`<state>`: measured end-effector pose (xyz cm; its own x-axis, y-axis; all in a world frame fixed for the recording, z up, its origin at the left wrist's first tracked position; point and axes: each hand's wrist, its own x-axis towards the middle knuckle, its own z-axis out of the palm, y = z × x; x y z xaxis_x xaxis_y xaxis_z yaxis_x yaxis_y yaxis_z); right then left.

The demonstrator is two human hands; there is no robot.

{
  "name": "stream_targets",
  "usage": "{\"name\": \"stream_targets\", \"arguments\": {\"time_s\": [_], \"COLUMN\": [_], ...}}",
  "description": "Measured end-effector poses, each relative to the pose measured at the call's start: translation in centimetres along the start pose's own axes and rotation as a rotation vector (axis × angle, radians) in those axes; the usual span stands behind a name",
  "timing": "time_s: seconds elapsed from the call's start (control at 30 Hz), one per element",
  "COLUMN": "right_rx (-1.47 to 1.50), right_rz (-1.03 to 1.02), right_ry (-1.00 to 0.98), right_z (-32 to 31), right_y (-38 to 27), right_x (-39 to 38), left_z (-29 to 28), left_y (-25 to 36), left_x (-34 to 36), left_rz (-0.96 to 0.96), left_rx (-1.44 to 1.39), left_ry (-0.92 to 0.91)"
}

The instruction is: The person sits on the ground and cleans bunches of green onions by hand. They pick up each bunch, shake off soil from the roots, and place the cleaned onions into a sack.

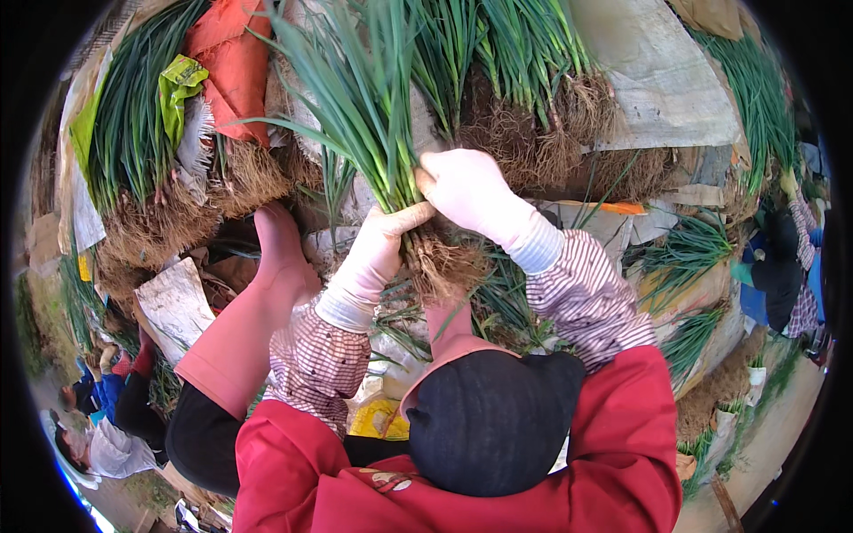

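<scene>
Scallion bunch (366, 147) gripped by closed left hand (382, 242), right hand (469, 194) curled alongside, hold unclear; apparently being tidied, steady grip needed next

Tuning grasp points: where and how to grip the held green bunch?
Likely around the stems just above the roots, coming from the lower left: the bunch is narrow there, leaves fan out above, and the left hand wraps it so.
</scene>
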<state>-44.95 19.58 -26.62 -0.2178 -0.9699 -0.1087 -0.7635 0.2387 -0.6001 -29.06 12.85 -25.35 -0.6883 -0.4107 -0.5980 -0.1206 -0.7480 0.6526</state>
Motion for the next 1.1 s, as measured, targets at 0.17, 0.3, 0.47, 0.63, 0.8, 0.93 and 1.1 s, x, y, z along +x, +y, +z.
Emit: {"name": "stream_targets", "arguments": {"time_s": [0.17,0.3,0.47,0.63,0.8,0.93,1.1], "right_rx": [-0.296,-0.116,-0.099,0.519,0.445,-0.029,-0.013], "right_rz": [0.190,0.373,0.539,0.523,0.262,0.293,0.111], "right_ry": [-0.340,-0.099,-0.058,-0.250,-0.068,-0.035,-0.164], "right_z": [2.8,0.3,-2.4,-6.2,0.3,3.4,2.0], "right_y": [5.5,5.3,8.3,3.9,0.3,7.3,4.0], "right_x": [-4.8,-1.5,6.8,2.9,1.6,-6.1,-5.4], "left_z": [-0.4,-2.4,-2.4,-2.9,-1.4,-0.6,-2.9], "left_y": [3.5,4.2,1.1,2.8,0.0,3.0,4.2], "left_x": [-1.5,-0.8,0.5,-0.3,1.5,-0.2,-0.4], "left_rz": [0.216,0.133,-0.084,0.103,-0.066,0.064,0.010], "left_rx": [0.135,-0.103,-0.246,-0.129,-0.040,0.083,-0.178], "left_ry": [0.056,-0.060,-0.123,-0.118,-0.054,-0.027,-0.119]}}
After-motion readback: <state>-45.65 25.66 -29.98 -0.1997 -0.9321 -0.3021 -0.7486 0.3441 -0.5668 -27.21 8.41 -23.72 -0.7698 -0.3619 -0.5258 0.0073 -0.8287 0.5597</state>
